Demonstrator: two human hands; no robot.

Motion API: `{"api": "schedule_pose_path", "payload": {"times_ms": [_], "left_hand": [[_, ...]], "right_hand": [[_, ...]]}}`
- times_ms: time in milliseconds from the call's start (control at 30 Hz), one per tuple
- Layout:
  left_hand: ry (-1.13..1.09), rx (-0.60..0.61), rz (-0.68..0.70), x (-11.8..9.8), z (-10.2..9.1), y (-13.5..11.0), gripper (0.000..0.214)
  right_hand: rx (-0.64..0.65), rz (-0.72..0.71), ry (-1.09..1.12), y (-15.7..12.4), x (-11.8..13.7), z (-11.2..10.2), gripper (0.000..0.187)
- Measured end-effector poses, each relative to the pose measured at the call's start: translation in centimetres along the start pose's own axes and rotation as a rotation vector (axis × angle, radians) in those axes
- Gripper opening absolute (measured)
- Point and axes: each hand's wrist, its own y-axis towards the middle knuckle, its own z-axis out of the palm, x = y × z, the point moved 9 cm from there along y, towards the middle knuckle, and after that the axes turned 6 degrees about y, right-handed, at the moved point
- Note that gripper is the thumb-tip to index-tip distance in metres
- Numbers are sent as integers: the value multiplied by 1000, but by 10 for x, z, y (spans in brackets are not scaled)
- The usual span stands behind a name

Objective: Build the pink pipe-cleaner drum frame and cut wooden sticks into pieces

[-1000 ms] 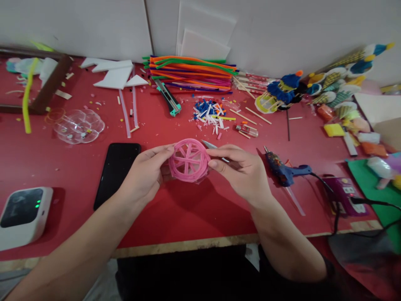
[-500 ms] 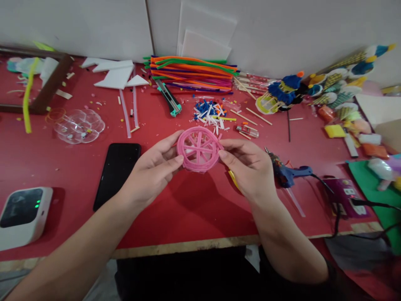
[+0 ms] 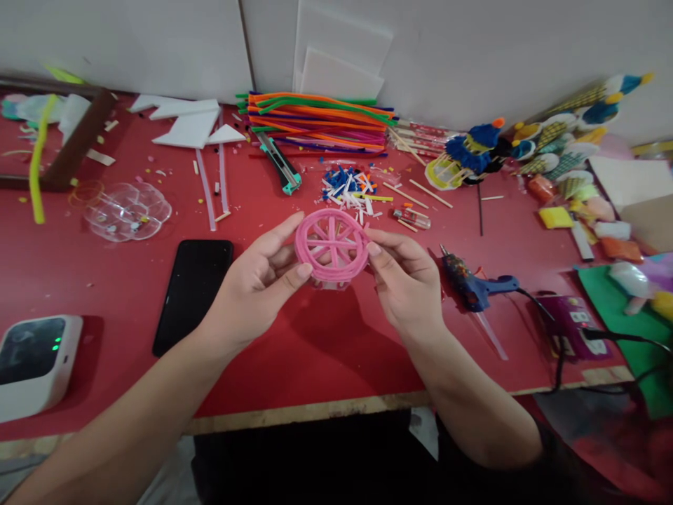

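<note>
A round pink wheel of fuzzy pipe cleaner (image 3: 332, 243), with spokes crossing inside its rim, is held above the table in both hands. My left hand (image 3: 266, 273) grips its left edge, thumb on the front of the rim and fingers behind. At the right edge, my right hand (image 3: 404, 270) pinches the rim between thumb and fingers, where a short pink end sticks up. Below the wheel's lower rim some pale, see-through structure shows, mostly hidden behind it.
Around the red table (image 3: 315, 365) lie a black phone (image 3: 193, 294), a blue glue gun (image 3: 476, 284), a utility knife (image 3: 280, 163), a pipe cleaner bundle (image 3: 320, 123), cut bits (image 3: 350, 188), a clear flower-shaped tray (image 3: 129, 212), a white device (image 3: 39, 365) and a purple power strip (image 3: 570, 326).
The wheel has tilted slightly, showing more of the structure under its lower rim. My right hand has shifted a little left, and the yellow strip beside it no longer shows.
</note>
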Motion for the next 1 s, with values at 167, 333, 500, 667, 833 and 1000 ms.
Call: {"api": "schedule_pose_path", "payload": {"times_ms": [167,333,500,667,833,1000], "left_hand": [[23,-133,-17,3,-10,-1,55],[-17,-85,36,-3,-5,0,49],[21,-90,57,-7,-7,-1,52],[-22,-99,23,-4,-8,-2,61],[-51,-112,-43,-2,-10,-5,76],[-73,-65,-32,-4,-7,-5,69]], "right_hand": [[-13,-34,47,-1,1,1,16],[-28,-59,21,-1,1,1,16],[-44,-107,-32,-3,4,0,17],[-41,-151,-18,-6,10,-1,16],[-49,-197,-72,-9,17,-2,15],[-38,-220,-28,-10,16,-1,12]]}}
